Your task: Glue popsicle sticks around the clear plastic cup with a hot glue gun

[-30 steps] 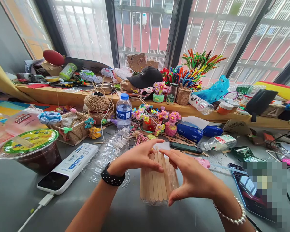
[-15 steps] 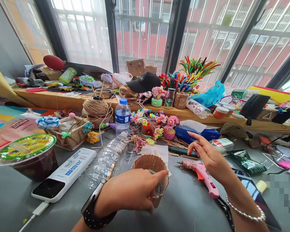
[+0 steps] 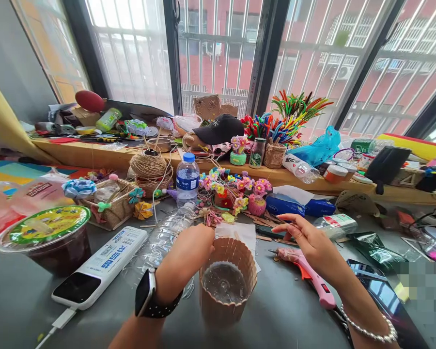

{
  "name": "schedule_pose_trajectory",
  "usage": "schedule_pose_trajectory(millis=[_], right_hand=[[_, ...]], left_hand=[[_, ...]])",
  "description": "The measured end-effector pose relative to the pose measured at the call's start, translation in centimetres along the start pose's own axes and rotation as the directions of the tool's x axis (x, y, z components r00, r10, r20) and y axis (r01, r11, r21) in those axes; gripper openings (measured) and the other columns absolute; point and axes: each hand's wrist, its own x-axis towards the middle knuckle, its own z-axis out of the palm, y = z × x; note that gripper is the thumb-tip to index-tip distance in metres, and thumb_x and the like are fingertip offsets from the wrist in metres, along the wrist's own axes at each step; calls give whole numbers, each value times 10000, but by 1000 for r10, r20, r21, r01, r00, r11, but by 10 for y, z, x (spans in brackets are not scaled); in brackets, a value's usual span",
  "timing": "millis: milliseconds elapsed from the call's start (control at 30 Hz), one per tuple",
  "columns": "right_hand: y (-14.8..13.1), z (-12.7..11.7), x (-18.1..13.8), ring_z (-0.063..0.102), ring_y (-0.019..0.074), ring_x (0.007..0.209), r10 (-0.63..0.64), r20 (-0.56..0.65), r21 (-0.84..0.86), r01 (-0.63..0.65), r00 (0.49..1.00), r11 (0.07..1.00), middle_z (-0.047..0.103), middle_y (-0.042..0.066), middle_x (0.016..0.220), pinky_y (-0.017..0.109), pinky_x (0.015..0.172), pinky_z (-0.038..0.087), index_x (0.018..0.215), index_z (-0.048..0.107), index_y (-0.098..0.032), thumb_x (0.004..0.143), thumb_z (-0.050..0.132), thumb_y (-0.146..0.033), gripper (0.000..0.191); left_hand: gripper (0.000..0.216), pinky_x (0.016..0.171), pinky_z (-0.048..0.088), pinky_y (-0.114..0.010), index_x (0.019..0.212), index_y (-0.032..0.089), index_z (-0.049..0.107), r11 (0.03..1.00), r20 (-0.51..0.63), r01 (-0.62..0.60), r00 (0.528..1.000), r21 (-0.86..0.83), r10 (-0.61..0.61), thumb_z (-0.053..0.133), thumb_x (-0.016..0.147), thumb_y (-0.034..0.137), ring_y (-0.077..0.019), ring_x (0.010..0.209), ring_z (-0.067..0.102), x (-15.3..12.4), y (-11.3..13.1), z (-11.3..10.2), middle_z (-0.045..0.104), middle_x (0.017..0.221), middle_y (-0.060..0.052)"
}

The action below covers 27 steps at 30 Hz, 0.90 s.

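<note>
A round pot covered with brown wooden strips (image 3: pixel 227 310), with a scalloped rim and a clear plastic inside, stands on the grey table in front of me. My left hand (image 3: pixel 189 254) is curled at its left rim, closed, with the fingertips hidden behind the edge. My right hand (image 3: pixel 312 247) hovers to the right of the pot, fingers stretched out and a little apart, with nothing visible in them. Below and beside it lies a pink glue gun (image 3: pixel 314 276), nozzle toward the pot. White paper (image 3: pixel 245 231) lies behind the pot.
A large clear bottle (image 3: pixel 163 237) lies left of the pot, near a white power bank (image 3: pixel 112 257) and a lidded drink cup (image 3: pixel 58 247). Behind stand a water bottle (image 3: pixel 187 184), twine (image 3: pixel 148 167) and yarn flowers (image 3: pixel 256 196). A tablet (image 3: pixel 385 295) lies at right.
My left hand has moved from the pot's near side to its far left rim, so the inside now shows. My right hand has shifted slightly, its fingers a little more spread.
</note>
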Motion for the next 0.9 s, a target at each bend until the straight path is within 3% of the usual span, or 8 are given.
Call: schedule_pose_trajectory(millis=[167, 300, 433, 533, 667, 800, 900], right_hand=[[2, 1, 0, 613, 157, 771, 24, -35, 50, -22, 999, 998, 659, 33, 941, 280, 716, 456, 922, 513, -224, 837, 324, -391, 266], [3, 1, 1, 607, 157, 791, 21, -54, 21, -19, 998, 1000, 663, 22, 878, 267, 724, 450, 828, 578, -220, 829, 346, -384, 284], [5, 0, 2, 569, 188, 892, -58, -107, -48, 53, 993, 997, 645, 35, 916, 315, 810, 410, 821, 648, -233, 797, 409, -396, 290], [5, 0, 3, 542, 198, 897, -107, -154, -61, 99, 982, 993, 608, 54, 918, 328, 812, 393, 823, 680, -244, 769, 454, -421, 292], [2, 1, 2, 548, 144, 659, 5, -61, 144, 3, 998, 990, 606, 32, 724, 260, 613, 423, 857, 669, -211, 745, 489, -456, 323], [3, 8, 0, 494, 101, 529, 89, 124, 349, -128, 988, 928, 580, -5, 593, 221, 504, 387, 793, 632, -179, 712, 541, -475, 320], [12, 17, -7, 466, 78, 525, 87, 127, 509, -140, 988, 849, 555, -15, 598, 203, 495, 366, 694, 582, -167, 718, 544, -470, 307]], left_hand=[[207, 571, 417, -284, 722, 171, 634, 1000, -97, -1, 995, 3, 1, 431, 761, 178, -229, 699, 620, -3, -2, -9, 658, 721, -87], [201, 567, 396, -270, 723, 185, 614, 996, -149, 91, 984, -15, -93, 423, 786, 198, -213, 713, 616, -6, -11, -15, 658, 752, -69], [164, 577, 400, -282, 816, 171, 591, 978, -177, 208, 962, -16, -207, 433, 810, 214, -229, 739, 617, -6, -15, -14, 656, 796, -79], [174, 607, 415, -289, 934, 181, 565, 977, -268, 210, 940, -27, -210, 451, 817, 241, -236, 811, 606, -9, -12, -14, 643, 907, -73], [190, 639, 417, -265, 934, 202, 559, 993, -370, 71, 924, -89, -99, 434, 835, 306, -203, 845, 587, -21, 0, -18, 628, 944, -40], [163, 659, 413, -237, 871, 244, 570, 930, -308, -292, 926, -224, 217, 443, 834, 340, -159, 806, 589, -36, 19, -21, 645, 861, 27], [156, 640, 422, -253, 915, 238, 561, 892, -248, -371, 918, -260, 309, 465, 828, 324, -171, 766, 600, -39, 35, -14, 650, 823, 14]])
